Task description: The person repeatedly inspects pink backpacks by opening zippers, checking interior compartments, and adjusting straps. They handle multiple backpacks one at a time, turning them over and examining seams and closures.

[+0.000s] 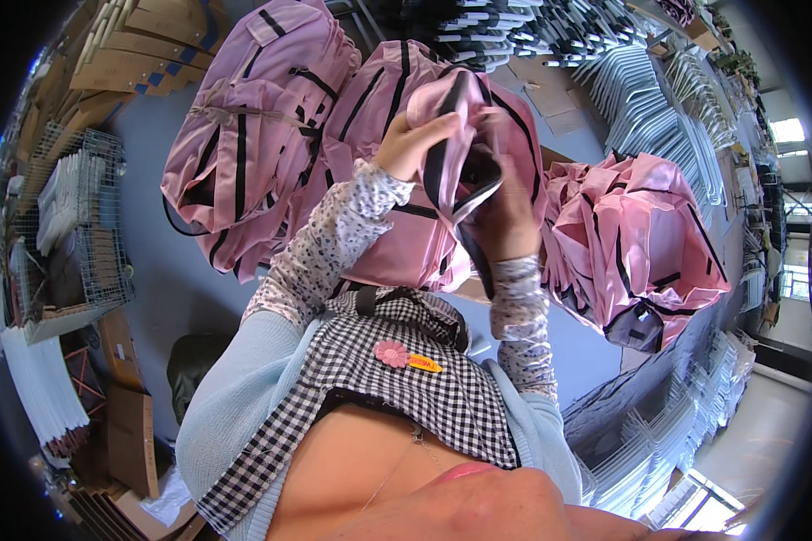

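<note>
Being held up in front of a pink stack point(392, 257), a pink bag point(460, 149) with black trim is shown with its dark opening turned toward the right hand point(514, 224). The bag's left side is pinched in the grip of the left hand point(412, 149), with fingers laid across the fabric. The right hand is blurred beside the opening, and how far its grip is spread or closed cannot be told. To the left, a bulky pink bundle point(266, 162) is tied round its middle; to the right, a pink pile point(636, 216) is loosely heaped. Farther off, pale metal frames point(636, 99) are stacked, and a wire cage point(102, 225) is seen at far left. A checked apron point(334, 370) is worn, with a pink flower point(391, 353) pinned on it.
</note>
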A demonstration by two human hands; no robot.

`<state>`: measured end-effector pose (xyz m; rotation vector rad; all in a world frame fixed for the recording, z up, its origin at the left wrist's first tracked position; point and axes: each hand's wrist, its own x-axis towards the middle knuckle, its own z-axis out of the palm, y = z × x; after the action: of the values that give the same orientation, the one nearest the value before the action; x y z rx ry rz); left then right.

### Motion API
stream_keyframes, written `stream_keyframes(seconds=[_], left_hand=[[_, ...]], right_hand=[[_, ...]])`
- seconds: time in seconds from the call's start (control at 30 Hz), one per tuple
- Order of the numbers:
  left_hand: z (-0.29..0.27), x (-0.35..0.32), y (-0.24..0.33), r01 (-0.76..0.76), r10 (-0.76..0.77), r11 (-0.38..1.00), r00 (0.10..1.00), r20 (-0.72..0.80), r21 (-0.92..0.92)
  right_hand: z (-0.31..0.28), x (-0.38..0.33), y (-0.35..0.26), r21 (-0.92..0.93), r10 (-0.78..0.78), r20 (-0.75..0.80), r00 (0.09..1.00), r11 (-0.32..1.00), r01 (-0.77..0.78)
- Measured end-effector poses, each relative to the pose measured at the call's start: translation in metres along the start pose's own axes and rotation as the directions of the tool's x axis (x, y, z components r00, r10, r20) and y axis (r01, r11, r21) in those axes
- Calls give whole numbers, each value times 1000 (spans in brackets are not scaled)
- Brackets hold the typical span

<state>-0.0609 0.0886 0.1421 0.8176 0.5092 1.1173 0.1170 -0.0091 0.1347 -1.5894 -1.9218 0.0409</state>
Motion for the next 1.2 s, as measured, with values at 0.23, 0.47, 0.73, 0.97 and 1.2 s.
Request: stream_keyframes(seconds=[0.23, 0.47, 0.73, 0.97, 1.2], left_hand=[[30, -59, -86, -544, -189, -385, 837, 514, 745], [51, -58, 18, -705, 246, 34, 693, 678, 709], [-109, -11, -65, 556, -529, 817, 828, 185, -153], [-86, -69, 12, 93, -86, 986, 994, -61, 141], [-4, -108, 50, -164, 384, -598, 800, 461, 784]], right_hand=[[92, -57, 24, 50, -5, 375, 927, 999, -15], [103, -48, 51, -4, -4, 264, 964, 1000, 5], [42, -13, 8, 205, -389, 150, 909, 912, 356], [-56, -10, 30, 572, 312, -534, 786, 817, 64], [29, -37, -6, 836, 435, 329, 838, -546, -45]])
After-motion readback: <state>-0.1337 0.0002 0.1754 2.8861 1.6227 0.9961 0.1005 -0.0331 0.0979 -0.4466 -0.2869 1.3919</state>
